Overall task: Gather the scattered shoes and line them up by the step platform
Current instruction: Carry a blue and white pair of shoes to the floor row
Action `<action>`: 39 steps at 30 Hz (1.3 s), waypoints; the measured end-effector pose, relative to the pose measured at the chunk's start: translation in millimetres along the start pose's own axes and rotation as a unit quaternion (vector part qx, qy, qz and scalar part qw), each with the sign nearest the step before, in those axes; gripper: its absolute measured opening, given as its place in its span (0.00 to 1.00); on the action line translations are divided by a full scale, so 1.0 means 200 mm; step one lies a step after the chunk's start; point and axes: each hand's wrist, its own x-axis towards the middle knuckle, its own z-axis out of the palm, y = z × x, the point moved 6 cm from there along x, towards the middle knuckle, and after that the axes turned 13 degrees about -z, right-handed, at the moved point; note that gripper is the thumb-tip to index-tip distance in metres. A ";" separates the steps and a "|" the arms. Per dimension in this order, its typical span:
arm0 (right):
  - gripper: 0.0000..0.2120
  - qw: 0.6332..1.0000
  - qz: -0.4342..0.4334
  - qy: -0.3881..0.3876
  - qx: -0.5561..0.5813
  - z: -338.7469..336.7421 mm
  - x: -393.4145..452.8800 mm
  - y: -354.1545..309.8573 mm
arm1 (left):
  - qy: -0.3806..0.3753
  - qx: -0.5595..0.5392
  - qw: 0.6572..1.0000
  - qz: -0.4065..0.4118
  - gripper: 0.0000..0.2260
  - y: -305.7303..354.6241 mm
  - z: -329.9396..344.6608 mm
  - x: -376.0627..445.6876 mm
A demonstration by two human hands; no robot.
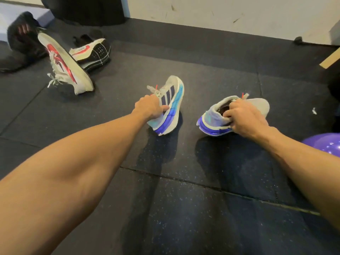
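Two grey running shoes with blue and purple soles are in the middle of the dark rubber floor. My left hand point(150, 108) grips the heel collar of the left blue-soled shoe point(173, 100), which is tipped on its side with the heel on the floor. My right hand point(242, 115) grips the collar of the right blue-soled shoe point(215, 122), fingers hooked inside its opening. At the far left a white shoe with red marking point(64, 65) lies on its side, and a black and white shoe point(92, 52) lies behind it. No step platform shows.
A black bag point(22, 39) sits at the far left by the wall. A purple ball point(325, 142) is at the right edge. A pale wooden edge point(329, 59) juts in at the upper right. The white wall point(220, 13) borders the floor mats point(174, 208).
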 end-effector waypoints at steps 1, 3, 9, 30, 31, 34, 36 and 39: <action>0.08 0.999 -0.044 -0.010 -0.018 -0.01 -0.01 -0.03 | -0.019 0.008 0.999 0.028 0.25 0.04 0.01 -0.02; 0.13 0.990 -0.125 -0.010 -0.060 -0.01 -0.02 -0.11 | -0.061 0.047 0.993 0.088 0.17 0.13 0.04 -0.09; 0.14 0.958 -0.207 -0.147 -0.134 0.14 -0.09 -0.22 | -0.139 0.138 0.967 0.161 0.10 0.32 0.10 -0.25; 0.36 0.832 0.304 -0.225 0.405 0.33 0.01 -0.42 | -0.126 0.261 0.941 0.175 0.18 0.27 0.18 -0.35; 0.36 0.857 0.301 -0.209 0.362 0.35 0.01 -0.43 | -0.122 0.238 0.947 0.179 0.17 0.26 0.18 -0.37; 0.24 0.902 0.292 -0.102 0.300 0.26 -0.02 -0.48 | -0.101 0.170 0.963 0.185 0.16 0.27 0.13 -0.52; 0.21 0.899 0.301 -0.076 0.311 0.11 -0.08 -0.49 | -0.090 0.149 0.969 0.173 0.16 0.28 0.03 -0.65; 0.12 0.907 0.266 -0.086 0.316 -0.25 -0.14 -0.46 | -0.091 0.115 0.979 0.145 0.16 0.32 -0.26 -0.81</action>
